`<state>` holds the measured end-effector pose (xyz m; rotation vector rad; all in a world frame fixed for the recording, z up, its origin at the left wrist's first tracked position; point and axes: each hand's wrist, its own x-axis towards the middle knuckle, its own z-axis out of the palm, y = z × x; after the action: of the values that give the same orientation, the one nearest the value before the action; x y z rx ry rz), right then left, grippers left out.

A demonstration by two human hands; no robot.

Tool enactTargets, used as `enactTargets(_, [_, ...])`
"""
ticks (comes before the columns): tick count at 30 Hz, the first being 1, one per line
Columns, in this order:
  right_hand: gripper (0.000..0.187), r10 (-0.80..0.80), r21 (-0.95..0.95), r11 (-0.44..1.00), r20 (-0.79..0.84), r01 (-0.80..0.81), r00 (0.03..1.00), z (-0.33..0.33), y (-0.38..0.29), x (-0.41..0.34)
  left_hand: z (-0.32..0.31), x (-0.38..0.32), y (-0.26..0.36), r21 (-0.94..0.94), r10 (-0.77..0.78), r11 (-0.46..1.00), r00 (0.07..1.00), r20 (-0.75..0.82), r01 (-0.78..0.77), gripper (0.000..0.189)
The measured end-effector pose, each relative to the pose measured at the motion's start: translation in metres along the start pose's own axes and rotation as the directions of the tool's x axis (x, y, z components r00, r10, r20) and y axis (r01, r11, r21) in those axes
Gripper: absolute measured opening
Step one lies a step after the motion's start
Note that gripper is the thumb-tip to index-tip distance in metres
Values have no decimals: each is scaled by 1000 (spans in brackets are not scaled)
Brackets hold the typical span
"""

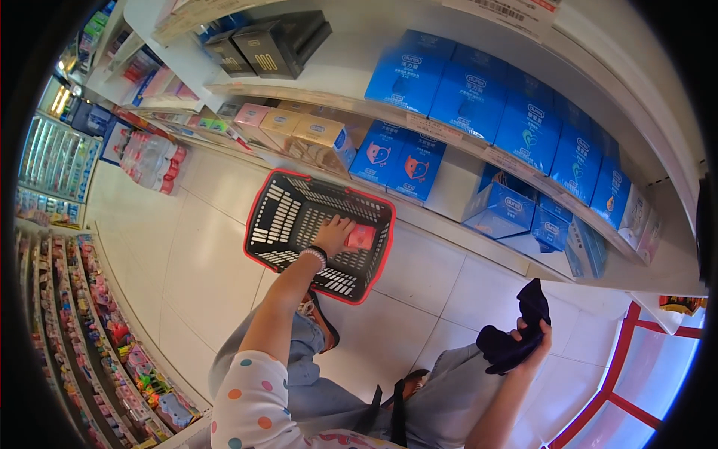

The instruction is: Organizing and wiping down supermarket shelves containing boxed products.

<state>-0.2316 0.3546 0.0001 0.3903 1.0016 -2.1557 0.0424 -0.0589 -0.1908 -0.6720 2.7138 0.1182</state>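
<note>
A dark plastic shopping basket with a red rim [251,212] stands on the tiled floor in front of my feet. My left hand [335,234] reaches inside it, its fingers at a small pink-red box [362,237] near the basket's bottom; whether they grip the box cannot be told. On the right, my right hand [533,342] holds a crumpled dark purple cloth [513,348] above my knee, away from the basket.
Shelves with blue boxes [468,92], black boxes [275,50] and tan boxes [317,134] run along the far side. Shrink-wrapped bottles [148,160] stand on the floor at left. Racks of small colourful goods [134,359] line the lower left. A red-framed glass unit [617,376] stands at right.
</note>
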Motion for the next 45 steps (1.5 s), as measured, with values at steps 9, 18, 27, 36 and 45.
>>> enactTargets(9, [32, 12, -41, 999, -46, -14, 999, 9, -1, 9, -116, -42, -6, 156, 337, 941, 878, -340, -300, 71])
enactTargets(18, [31, 132, 45, 991, -46, -130, 990, 13, 23, 39, -447, -111, 36, 353, 408, 906, 261, -875, -231, 55])
enactTargets(27, [27, 160, 129, 979, 2, -159, 987, 29, 23, 38, -568, -38, 63, 374, 499, 867, 566, -657, -330, 79])
enactTargets(36, [28, 126, 140, 982, -6, -124, 992, 24, 13, 23, -547, -25, 74, 317, 478, 875, 552, -683, -365, 81])
enactTargets(45, [28, 144, 156, 977, 8, -143, 990, 21, 20, 26, -553, -33, 64, 446, 545, 819, 246, -802, -360, 87])
